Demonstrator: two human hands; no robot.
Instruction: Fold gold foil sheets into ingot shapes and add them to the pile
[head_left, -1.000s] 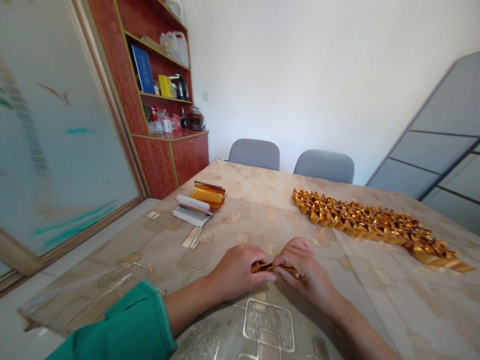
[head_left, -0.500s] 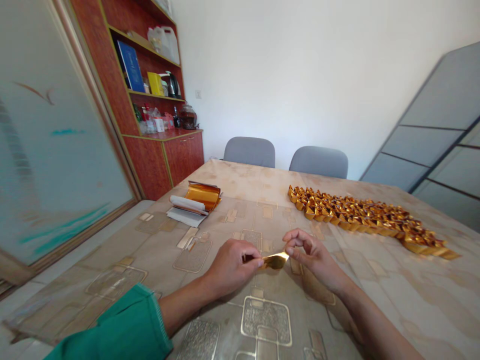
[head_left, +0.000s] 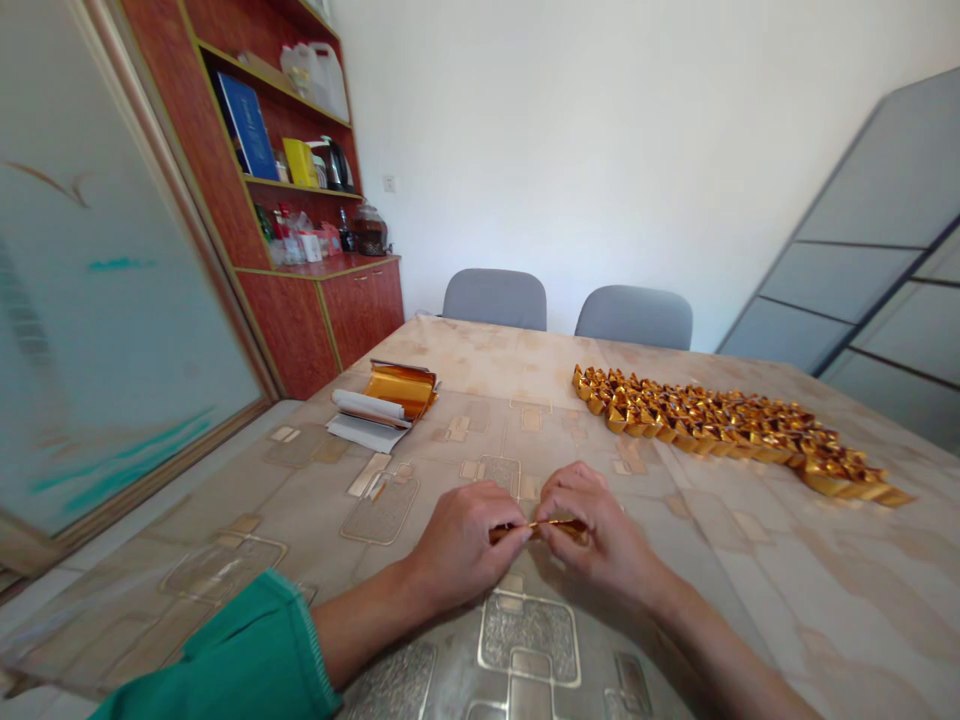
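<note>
Between my two hands is a small piece of folded gold foil paper, held just above the patterned tablecloth. My left hand pinches its left part between thumb and fingers. Close beside it, my right hand pinches the foil near its middle, with part of the foil showing under the curled fingers. Much of the foil is hidden by my fingers. To the right lie several rows of folded gold foil pieces. A stack of gold foil sheets with white backs lies at the left, curling upward.
Two grey chairs stand at the table's far side against a white wall. A red-brown cabinet with bottles and a kettle is at the back left. A frosted glass door is on the left.
My right hand has moved left, close to my left hand, and its grip has shifted along the foil from the right end toward the middle. The view has shifted slightly.
</note>
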